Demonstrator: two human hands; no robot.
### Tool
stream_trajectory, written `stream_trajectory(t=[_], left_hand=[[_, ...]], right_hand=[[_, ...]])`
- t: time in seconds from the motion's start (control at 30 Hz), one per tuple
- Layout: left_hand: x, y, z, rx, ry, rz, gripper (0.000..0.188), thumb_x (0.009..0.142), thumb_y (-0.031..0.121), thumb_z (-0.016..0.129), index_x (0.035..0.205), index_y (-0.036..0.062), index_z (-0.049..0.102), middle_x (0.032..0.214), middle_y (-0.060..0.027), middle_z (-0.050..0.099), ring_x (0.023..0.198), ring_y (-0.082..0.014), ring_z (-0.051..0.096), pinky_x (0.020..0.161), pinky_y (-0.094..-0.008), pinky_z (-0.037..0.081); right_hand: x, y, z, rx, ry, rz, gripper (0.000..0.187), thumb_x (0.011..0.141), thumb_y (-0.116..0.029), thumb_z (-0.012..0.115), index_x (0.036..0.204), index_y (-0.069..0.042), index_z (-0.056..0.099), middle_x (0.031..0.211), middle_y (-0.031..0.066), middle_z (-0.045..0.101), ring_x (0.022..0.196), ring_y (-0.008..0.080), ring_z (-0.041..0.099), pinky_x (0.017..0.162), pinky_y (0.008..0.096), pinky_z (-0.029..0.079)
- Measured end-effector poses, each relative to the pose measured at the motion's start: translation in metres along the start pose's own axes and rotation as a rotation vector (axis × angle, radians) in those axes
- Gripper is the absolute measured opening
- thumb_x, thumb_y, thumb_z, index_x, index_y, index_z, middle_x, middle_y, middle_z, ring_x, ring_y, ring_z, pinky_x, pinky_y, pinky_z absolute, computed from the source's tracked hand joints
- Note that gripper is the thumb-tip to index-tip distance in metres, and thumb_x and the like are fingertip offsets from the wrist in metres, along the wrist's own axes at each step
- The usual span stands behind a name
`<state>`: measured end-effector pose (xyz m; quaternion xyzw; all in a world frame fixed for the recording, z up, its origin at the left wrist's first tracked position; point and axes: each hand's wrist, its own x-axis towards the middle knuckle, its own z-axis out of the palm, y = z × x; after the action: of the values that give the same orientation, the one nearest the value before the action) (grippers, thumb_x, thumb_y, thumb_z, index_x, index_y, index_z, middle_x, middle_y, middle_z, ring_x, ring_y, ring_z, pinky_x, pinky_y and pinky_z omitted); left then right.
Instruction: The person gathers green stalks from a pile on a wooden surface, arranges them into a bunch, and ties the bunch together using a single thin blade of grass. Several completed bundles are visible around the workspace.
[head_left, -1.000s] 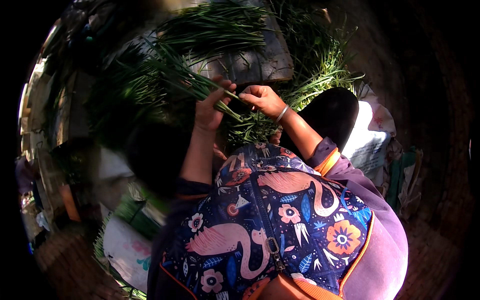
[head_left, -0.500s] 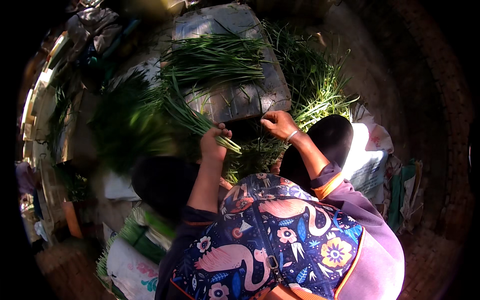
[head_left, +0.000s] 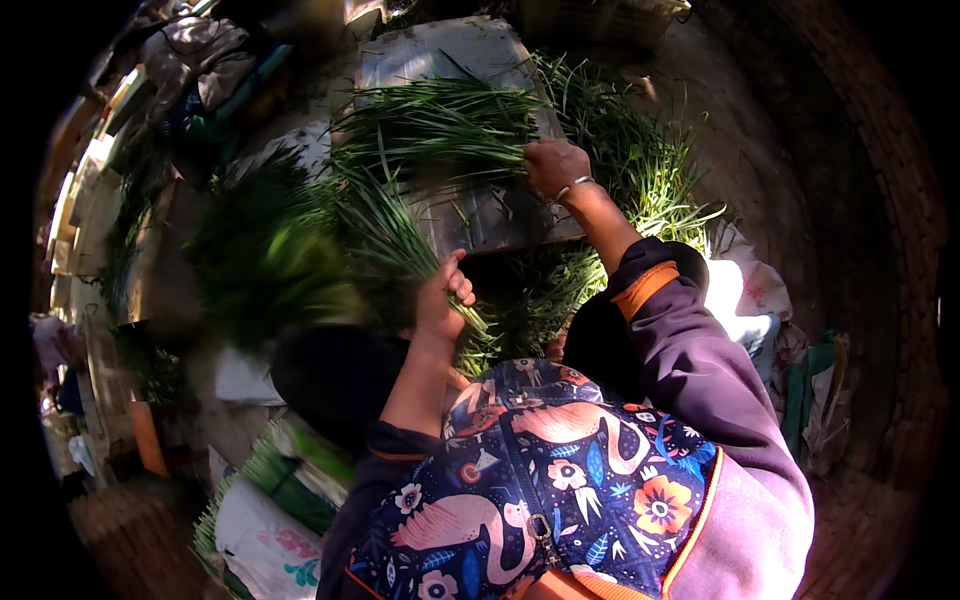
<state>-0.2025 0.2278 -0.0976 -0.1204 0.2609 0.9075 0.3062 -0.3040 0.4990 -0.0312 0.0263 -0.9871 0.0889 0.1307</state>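
My left hand is closed round a bunch of garlic chives, its pale stem ends poking out below the fist and its green leaves fanning up and left. Across a low grey board in front of me lies a heap of more chives, stems toward the right. At those stem ends is my right hand, a bracelet on its wrist, its curled fingers gripping some stems. The fingertips are partly hidden behind the hand.
Loose chives and trimmings pile up right of the board. A blurred green mass stands to the left. Bundled greens in a white wrap lie at lower left, and a white sack is beside my right knee.
My right hand has moved up and forward from the board's near edge to the stems of the heap. My left hand has shifted slightly right, still holding its bunch.
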Motion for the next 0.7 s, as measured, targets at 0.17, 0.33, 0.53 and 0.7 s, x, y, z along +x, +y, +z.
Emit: stream_trajectory(t=[0.17,0.33,0.53,0.7], left_hand=[[-0.001,-0.002,0.014,0.086,0.14,0.054,0.025,0.092,0.019,0.058,0.113,0.0047,0.056,0.09,-0.0049,0.063,0.072,-0.0162,0.06,0.062,-0.0276,0.048],[0.01,-0.01,0.011,0.036,0.087,0.051,0.024,0.091,0.013,0.059,0.112,0.004,0.054,0.1,-0.0106,0.065,0.083,-0.0221,0.065,0.067,-0.0287,0.052],[0.013,-0.009,-0.014,0.037,0.1,0.029,0.027,0.089,0.01,0.061,0.114,0.0055,0.055,0.106,-0.0093,0.065,0.088,-0.0216,0.065,0.07,-0.0303,0.054],[0.013,-0.007,-0.014,-0.019,0.175,0.058,0.023,0.09,0.01,0.06,0.111,0.0037,0.057,0.099,-0.0112,0.066,0.081,-0.0225,0.065,0.064,-0.0296,0.053]], right_hand=[[-0.046,-0.021,-0.047,0.228,0.224,0.004,0.012,0.079,-0.02,0.069,0.085,-0.01,0.065,0.082,0.0075,0.064,0.074,0.0267,0.064,0.064,0.0369,0.051],[-0.111,-0.022,0.02,0.635,-0.022,0.336,0.023,0.077,-0.025,0.069,0.088,-0.004,0.07,0.08,0.0107,0.07,0.071,0.0203,0.066,0.066,0.0317,0.051],[-0.07,-0.018,-0.04,1.269,-0.392,0.605,0.018,0.082,-0.023,0.068,0.085,-0.006,0.07,0.062,-0.0059,0.051,0.051,0.0035,0.041,0.045,0.0199,0.029],[-0.002,0.008,-0.131,1.675,-0.099,0.548,0.017,0.085,-0.021,0.066,0.091,-0.005,0.068,0.066,-0.005,0.055,0.051,0.0045,0.043,0.045,0.0197,0.033]])
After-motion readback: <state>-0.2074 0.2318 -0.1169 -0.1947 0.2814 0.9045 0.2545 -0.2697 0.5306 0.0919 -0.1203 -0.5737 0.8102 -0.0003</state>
